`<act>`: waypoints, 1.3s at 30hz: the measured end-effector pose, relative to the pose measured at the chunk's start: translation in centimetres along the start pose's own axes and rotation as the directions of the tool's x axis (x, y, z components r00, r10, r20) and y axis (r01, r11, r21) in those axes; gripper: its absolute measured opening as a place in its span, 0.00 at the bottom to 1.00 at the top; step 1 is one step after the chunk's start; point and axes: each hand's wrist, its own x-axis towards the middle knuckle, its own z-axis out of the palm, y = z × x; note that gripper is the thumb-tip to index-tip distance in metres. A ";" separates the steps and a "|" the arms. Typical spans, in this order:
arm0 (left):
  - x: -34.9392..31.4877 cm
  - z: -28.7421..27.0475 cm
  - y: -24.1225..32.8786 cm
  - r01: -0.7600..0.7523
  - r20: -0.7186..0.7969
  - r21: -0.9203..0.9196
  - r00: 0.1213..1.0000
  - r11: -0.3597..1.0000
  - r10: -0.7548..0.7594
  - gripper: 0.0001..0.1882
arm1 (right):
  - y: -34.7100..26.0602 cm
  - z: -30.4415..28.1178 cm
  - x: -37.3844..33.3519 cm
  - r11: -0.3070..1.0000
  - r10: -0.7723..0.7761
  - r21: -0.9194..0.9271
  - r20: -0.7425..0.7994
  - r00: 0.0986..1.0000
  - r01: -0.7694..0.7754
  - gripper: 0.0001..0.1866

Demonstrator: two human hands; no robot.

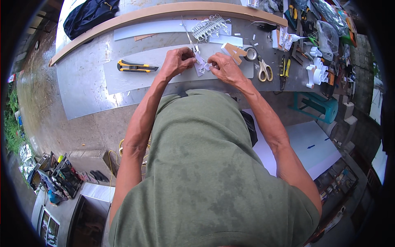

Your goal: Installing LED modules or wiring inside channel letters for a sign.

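Both of my hands meet over a grey sheet (127, 78) near the table's front edge. My left hand (179, 62) has thumb and fingertips pinched together at the left side of a small pale lilac piece (199, 66). My right hand (228, 68) pinches a small white curled piece (206, 66) at its right side. Fingers partly cover both pieces, so their exact kind is unclear. A thin white strip or wire (188, 35) runs up from beside my left fingers. Left of my hands lies a yellow and black utility knife (137, 66).
Just right lie a tan-faced letter-shaped block (234, 52), a tape roll (250, 54) and scissors (265, 71). White looped pieces (207, 28) lie behind, before a long brown bar (164, 9). Further right are yellow-handled tools (284, 68), white shapes (317, 73) and a teal stool (319, 106).
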 end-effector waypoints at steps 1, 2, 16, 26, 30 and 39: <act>-0.2 0.1 -0.1 -0.001 -0.003 0.003 1.000 1.000 0.001 0.15 | -0.5 -0.1 -0.1 0.999 0.009 0.034 -0.053 0.999 -0.008 0.08; -0.3 0.4 0.0 -0.010 -0.044 -0.012 0.999 1.000 0.010 0.14 | -1.0 -0.2 -0.2 0.999 0.009 0.035 -0.056 0.998 -0.007 0.08; -1.1 0.1 0.4 -0.123 -0.136 -0.405 0.988 0.906 0.073 0.07 | -2.4 2.3 2.3 0.967 0.094 0.246 -0.130 0.987 -0.059 0.13; -1.5 0.6 0.6 -0.063 -0.085 -0.545 0.996 0.836 0.019 0.10 | -2.2 1.8 2.4 0.943 0.128 0.325 -0.139 0.982 -0.077 0.14; -1.4 0.6 0.2 -0.086 -0.107 -0.489 0.994 0.868 0.038 0.09 | -2.7 1.5 2.6 0.984 0.053 0.177 -0.150 0.987 -0.026 0.13; -1.5 0.9 -0.3 -0.092 -0.106 -0.468 0.993 0.879 0.048 0.07 | -2.1 0.7 3.3 0.911 0.138 0.394 -0.012 0.990 -0.122 0.13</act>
